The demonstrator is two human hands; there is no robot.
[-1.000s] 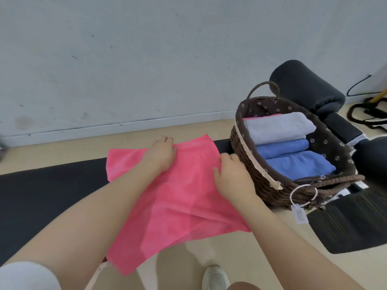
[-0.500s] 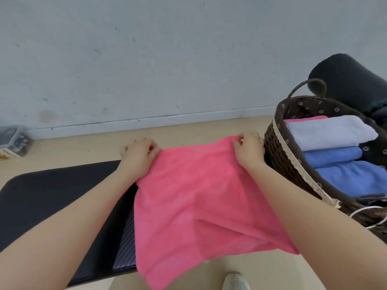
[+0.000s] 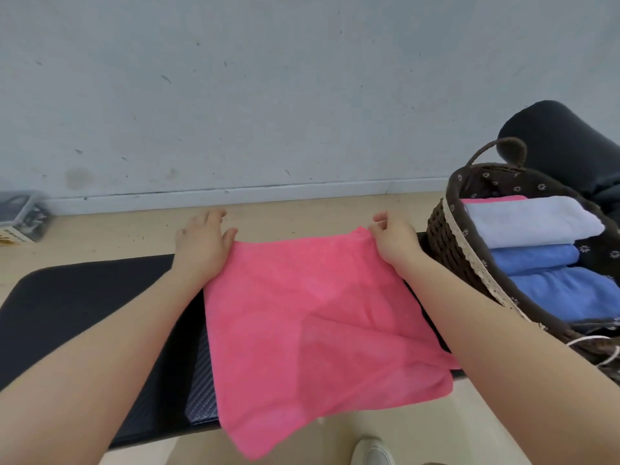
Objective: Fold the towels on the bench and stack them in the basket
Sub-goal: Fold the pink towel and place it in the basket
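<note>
We have the pink towel (image 3: 312, 317) spread over the black padded table (image 3: 84, 307), its far edge lying near the table's far edge and its near portion hanging off the near edge toward the floor. Our left hand (image 3: 201, 245) rests on the far left corner, fingers loosely together and thumb out, apparently pinning or pinching the cloth; the exact grip is hidden under the palm. Our right hand (image 3: 394, 238) pinches the far right corner between thumb and curled fingers. The wicker basket (image 3: 443, 236) sits at the table's right end, just beside the right hand, already holding a white towel (image 3: 530, 223), two blue towels (image 3: 536, 258), and a sliver of pink behind them. Risks as we judge them: the overhanging near part is heavy enough to drag the towel off the near edge if either corner is released; the near hem looks skewed, so folding now would give a crooked fold; the right wrist could nudge the basket.
</note>
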